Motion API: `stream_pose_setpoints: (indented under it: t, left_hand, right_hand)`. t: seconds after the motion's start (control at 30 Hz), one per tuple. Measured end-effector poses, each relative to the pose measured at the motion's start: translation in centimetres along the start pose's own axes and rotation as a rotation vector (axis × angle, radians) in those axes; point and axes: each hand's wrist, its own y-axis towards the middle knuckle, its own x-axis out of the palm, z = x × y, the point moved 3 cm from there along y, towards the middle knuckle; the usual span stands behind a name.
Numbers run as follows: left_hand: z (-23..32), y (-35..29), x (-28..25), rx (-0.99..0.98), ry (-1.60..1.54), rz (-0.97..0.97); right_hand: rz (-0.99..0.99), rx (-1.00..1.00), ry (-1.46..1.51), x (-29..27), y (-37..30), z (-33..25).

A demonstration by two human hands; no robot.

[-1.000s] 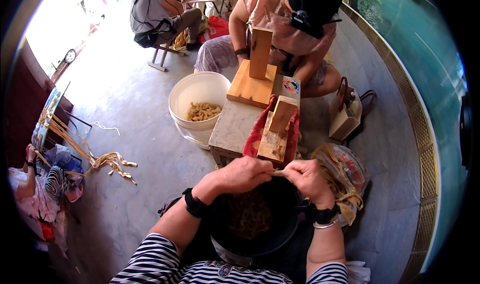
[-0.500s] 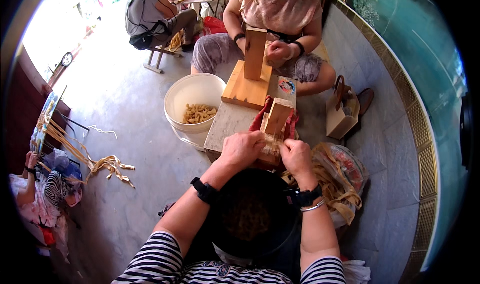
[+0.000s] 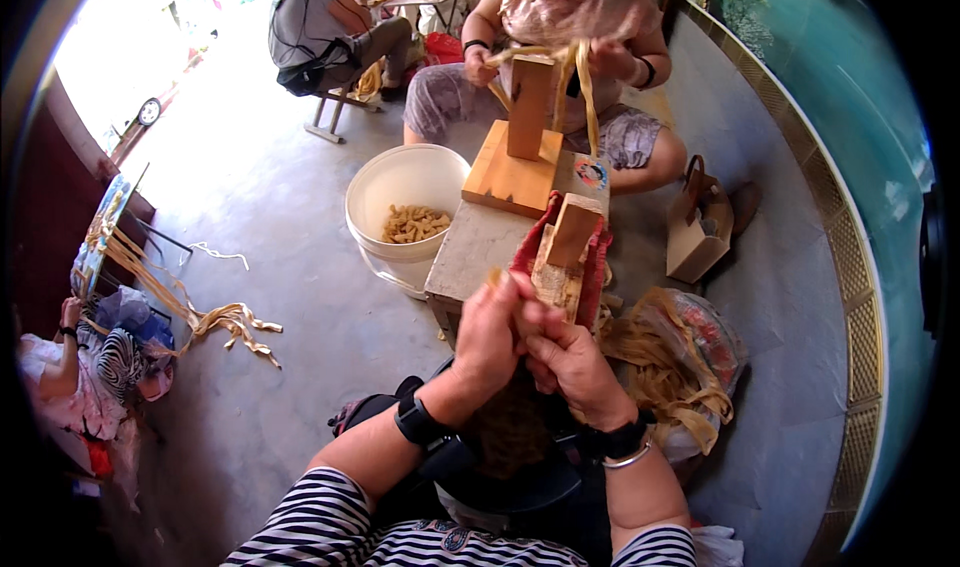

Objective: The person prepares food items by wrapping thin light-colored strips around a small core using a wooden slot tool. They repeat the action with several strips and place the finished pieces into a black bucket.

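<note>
My left hand [image 3: 488, 329] is closed, with a small tan piece of strip [image 3: 495, 276] poking out at its fingertips. Pressed against it, my right hand [image 3: 578, 365] is closed too; its fingers hide what they pinch. Both hands are above the near edge of the bench, over a dark bucket [image 3: 508, 432] in my lap that holds brownish pieces. Just beyond them stands a wooden block with an upright peg [image 3: 575, 229], set on the bench with red cloth [image 3: 597, 267] around it.
Across the bench [image 3: 470, 257], a person stretches tan strips [image 3: 588, 92] behind a second wooden stand [image 3: 512, 167]. A white bucket [image 3: 400, 182] with knotted tan pieces stands left. A plastic bag of strips [image 3: 690, 367] lies right, near a cardboard carrier [image 3: 700, 232].
My hands have come off the wooden block, toward me, and closed together over the dark bucket. The person across has raised tan strips between both hands. The view has shifted slightly.
</note>
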Motion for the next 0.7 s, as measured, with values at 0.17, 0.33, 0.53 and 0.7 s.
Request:
stream_pose_setpoints:
  t: [0.17, 0.33, 0.53, 0.7]
  left_hand:
    - [4.7, 1.7, -2.9, 0.281, -0.235, 0.109]
    - [3.4, -1.0, -1.0, 1.023, 0.887, -0.237]
    - [-0.9, -1.2, -0.5, 0.216, 0.664, -0.228]
    - [0.4, -0.3, -0.4, 0.253, 0.961, -0.166]
  right_hand:
    - [-0.046, 0.126, 0.135, 0.8, -1.0, -0.2]
    - [0.009, -0.076, 0.429, 2.5, -1.4, -1.8]
    - [0.392, -0.353, -0.409, 0.4, -0.8, 0.0]
    - [0.348, 0.02, 0.185, 0.0, -1.0, 0.3]
